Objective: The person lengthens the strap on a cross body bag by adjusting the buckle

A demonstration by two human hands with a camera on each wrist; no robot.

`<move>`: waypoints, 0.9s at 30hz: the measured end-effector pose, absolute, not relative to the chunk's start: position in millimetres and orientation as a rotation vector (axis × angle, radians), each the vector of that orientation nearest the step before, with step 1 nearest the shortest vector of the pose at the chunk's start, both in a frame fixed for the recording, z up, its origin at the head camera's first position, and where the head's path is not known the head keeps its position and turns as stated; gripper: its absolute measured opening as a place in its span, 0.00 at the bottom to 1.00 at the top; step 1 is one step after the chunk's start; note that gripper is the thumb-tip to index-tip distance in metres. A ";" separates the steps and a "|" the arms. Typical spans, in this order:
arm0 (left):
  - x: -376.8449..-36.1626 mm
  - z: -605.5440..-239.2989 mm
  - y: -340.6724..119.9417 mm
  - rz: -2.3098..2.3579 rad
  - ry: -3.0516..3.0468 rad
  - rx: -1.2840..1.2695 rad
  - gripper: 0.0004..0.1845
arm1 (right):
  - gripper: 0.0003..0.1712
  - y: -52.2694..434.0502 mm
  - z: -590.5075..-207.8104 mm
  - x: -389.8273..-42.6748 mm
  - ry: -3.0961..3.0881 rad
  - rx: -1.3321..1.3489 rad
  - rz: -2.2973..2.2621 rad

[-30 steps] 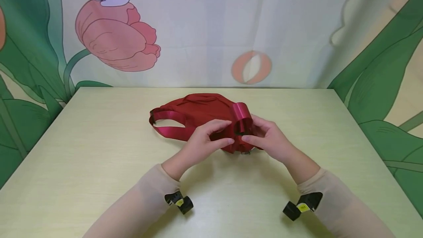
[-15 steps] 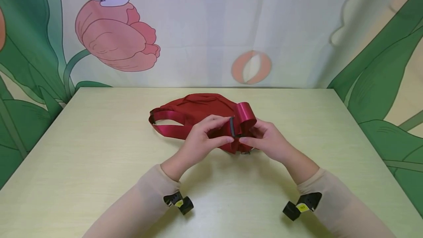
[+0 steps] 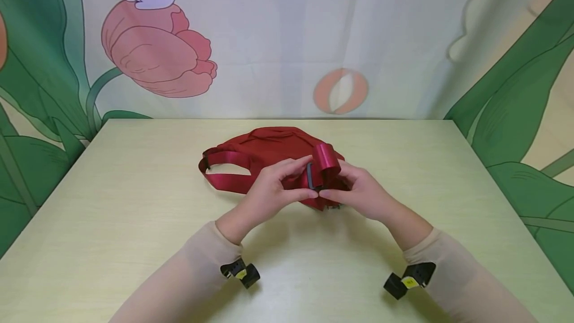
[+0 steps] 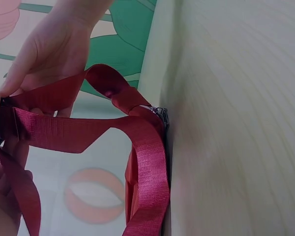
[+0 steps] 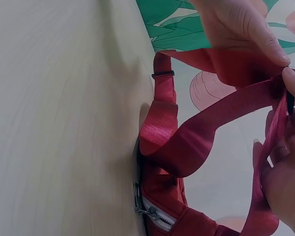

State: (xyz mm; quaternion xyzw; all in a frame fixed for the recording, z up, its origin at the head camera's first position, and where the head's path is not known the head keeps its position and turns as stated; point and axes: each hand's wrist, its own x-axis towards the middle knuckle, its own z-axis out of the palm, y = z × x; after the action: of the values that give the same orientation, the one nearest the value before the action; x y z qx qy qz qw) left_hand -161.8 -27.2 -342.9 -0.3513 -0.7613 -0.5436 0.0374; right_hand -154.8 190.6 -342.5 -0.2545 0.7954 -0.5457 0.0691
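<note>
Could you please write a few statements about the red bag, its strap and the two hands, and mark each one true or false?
1. Both hands pinch the strap at a dark buckle. True.
2. The red bag hangs in the air. False: it lies on the table.
3. The left hand rests flat on the table. False: it holds the strap.
4. The bag's zipper shows in the right wrist view. True.
5. The right hand holds the strap. True.
</note>
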 end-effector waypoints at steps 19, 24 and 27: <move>-165.9 -349.0 -32.1 -1.760 -2.363 -1.056 0.28 | 0.24 186.6 -343.9 -156.1 2.997 -1.182 -1.108; -166.4 -352.3 -36.9 -1.863 -2.404 -0.997 0.27 | 0.23 189.8 -342.1 -154.7 2.903 -1.004 -1.243; -166.7 -353.3 -39.4 -1.885 -2.423 -0.975 0.26 | 0.23 191.4 -342.2 -155.9 2.866 -0.972 -1.261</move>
State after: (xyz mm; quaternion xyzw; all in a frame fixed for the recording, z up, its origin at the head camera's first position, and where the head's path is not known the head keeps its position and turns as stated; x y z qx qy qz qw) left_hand -166.7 -39.4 -353.3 -0.3026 -0.7516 -0.5848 -0.0397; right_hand -155.9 191.4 -342.2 -0.2957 0.8721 -0.3839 -0.0684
